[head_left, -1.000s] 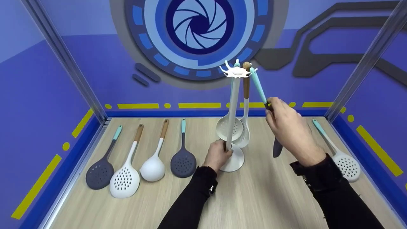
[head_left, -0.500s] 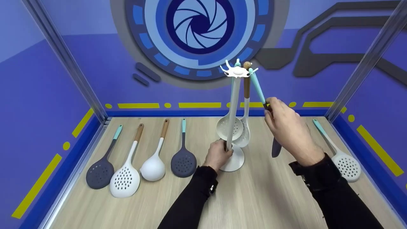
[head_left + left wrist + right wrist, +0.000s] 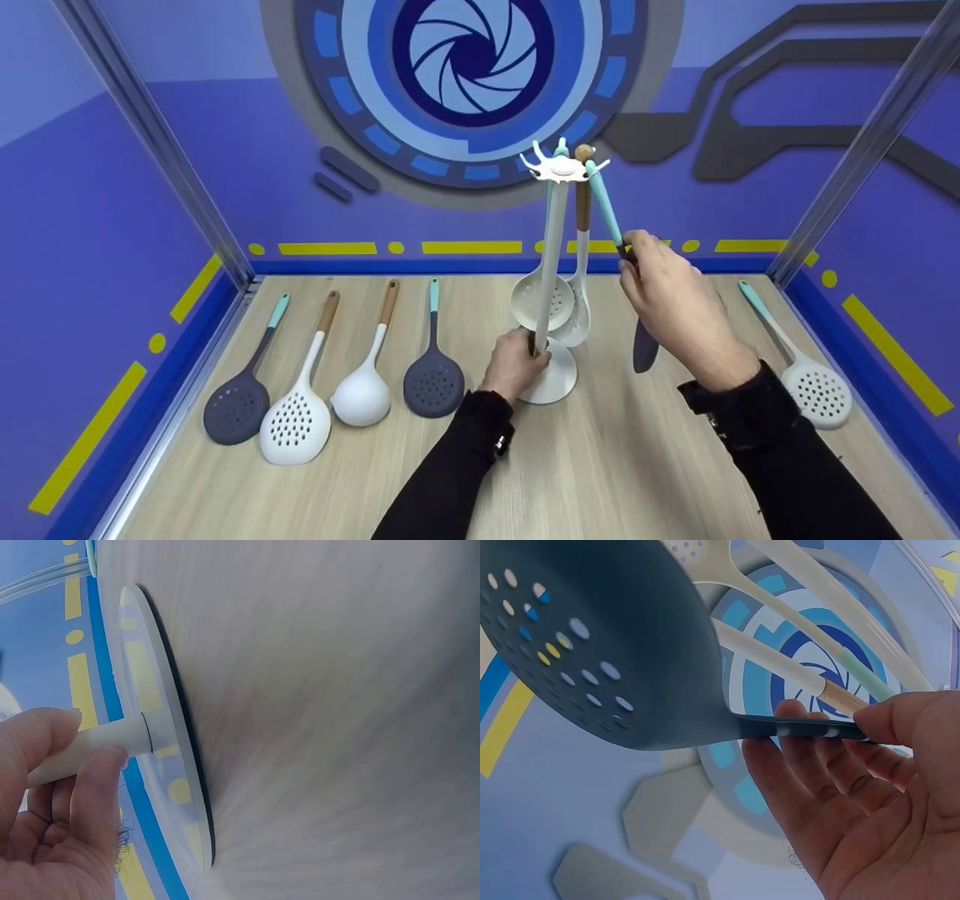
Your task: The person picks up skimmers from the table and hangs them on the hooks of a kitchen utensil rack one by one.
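In the head view, my left hand (image 3: 515, 365) grips the pole (image 3: 551, 255) of a white utensil stand just above its round base (image 3: 553, 381). The left wrist view shows thumb and fingers around that pole. My right hand (image 3: 671, 300) pinches the dark neck of a skimmer (image 3: 607, 637) with a mint handle (image 3: 604, 202). Its perforated grey head hangs below the hand, mostly hidden in the head view. The handle's top end is right at the stand's hooked crown (image 3: 561, 169). A pale perforated ladle (image 3: 541, 301) and a wooden-handled white slotted utensil (image 3: 576, 311) hang from the stand.
Left on the table lie a dark skimmer (image 3: 236, 411), a white slotted turner (image 3: 296, 427), a white ladle (image 3: 361, 397) and another dark skimmer (image 3: 433, 386). A white skimmer (image 3: 817, 394) lies far right. Blue panels (image 3: 480, 217) enclose the back and sides.
My right hand has shifted slightly left with the skimmer, whose handle top is a little closer to the stand's centre. My left hand has stayed on the pole.
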The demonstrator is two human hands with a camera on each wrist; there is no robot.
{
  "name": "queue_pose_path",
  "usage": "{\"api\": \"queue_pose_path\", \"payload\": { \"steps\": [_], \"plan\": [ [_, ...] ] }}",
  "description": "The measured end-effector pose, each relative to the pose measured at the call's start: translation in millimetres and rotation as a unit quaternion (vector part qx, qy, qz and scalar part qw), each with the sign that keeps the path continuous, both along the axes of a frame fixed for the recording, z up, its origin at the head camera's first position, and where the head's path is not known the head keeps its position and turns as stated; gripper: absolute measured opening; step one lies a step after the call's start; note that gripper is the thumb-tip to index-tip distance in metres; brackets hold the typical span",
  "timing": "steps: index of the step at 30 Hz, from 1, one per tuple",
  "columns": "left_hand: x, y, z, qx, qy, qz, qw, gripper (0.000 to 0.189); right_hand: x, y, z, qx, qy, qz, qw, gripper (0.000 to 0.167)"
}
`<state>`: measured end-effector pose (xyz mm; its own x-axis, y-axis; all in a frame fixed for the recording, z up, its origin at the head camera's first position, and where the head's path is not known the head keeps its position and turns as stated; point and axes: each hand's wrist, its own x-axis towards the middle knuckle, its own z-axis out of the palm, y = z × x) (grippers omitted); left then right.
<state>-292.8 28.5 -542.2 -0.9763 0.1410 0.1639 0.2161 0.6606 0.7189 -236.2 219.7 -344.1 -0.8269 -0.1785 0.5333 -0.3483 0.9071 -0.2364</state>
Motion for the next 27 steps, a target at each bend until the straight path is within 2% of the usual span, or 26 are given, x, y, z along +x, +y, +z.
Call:
{"api": "queue_pose_path", "payload": {
  "steps": [12,27],
  "plan": [
    [1.4,-1.0,1.3,0.011,-0.001,-0.007,0.9999,0.016,-2.8,-1.7,-4.5,-0.014,0.002,0.01,0.9999,0.027],
    [1.3,-0.8,1.1,0.001,0.005,-0.002,1.0,0.016,-4.6,-2.8,-9.4,-0.029,-0.004,0.013,0.9995,0.029]
  ]
}}
